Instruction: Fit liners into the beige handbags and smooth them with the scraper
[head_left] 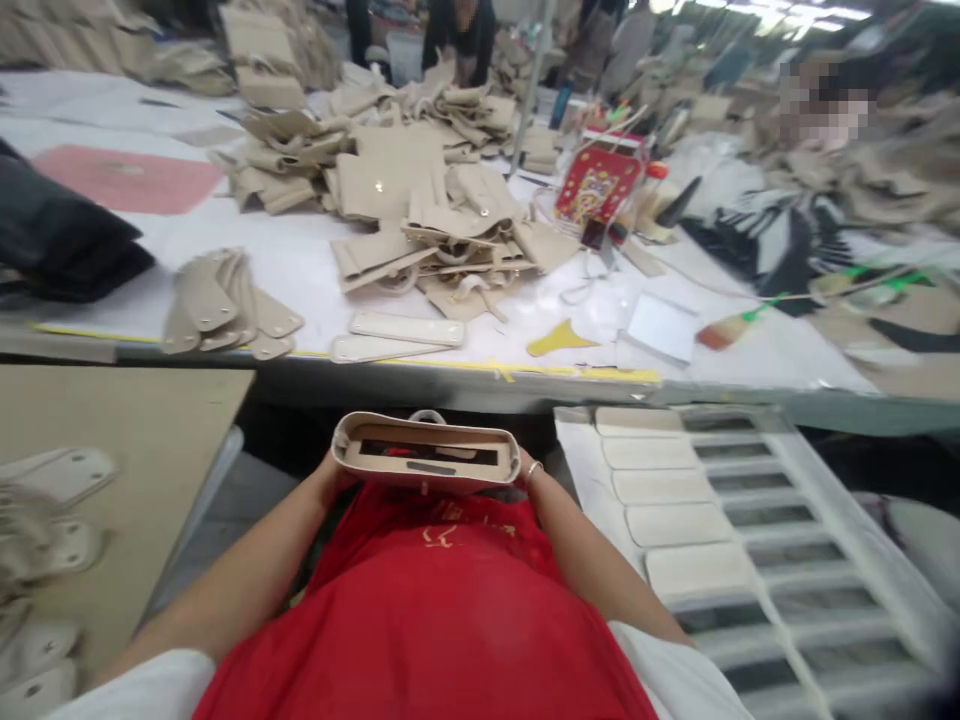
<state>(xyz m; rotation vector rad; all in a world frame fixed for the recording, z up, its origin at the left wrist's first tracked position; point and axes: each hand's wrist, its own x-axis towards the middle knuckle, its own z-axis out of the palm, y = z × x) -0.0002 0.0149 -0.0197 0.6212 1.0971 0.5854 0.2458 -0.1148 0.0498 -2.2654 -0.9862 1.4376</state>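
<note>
A beige handbag body (465,437) is held against the front of my red apron, below the edge of the worktable. Through its long, rounded-corner opening I see a dark slot with something red inside, and a small loop stands at its far rim. My left hand (337,474) grips the left end and my right hand (526,466) the right end. The bag hides most of the fingers of both hands. A bracelet circles my right wrist.
On the worktable (285,235) lie a heap of beige bag pieces (390,165), strap pieces (214,300), two long strips (409,328), a yellow piece (561,338) and a brush (724,330). A slatted rack (787,560) with pale panels stands right; a board (157,420) with pieces, left.
</note>
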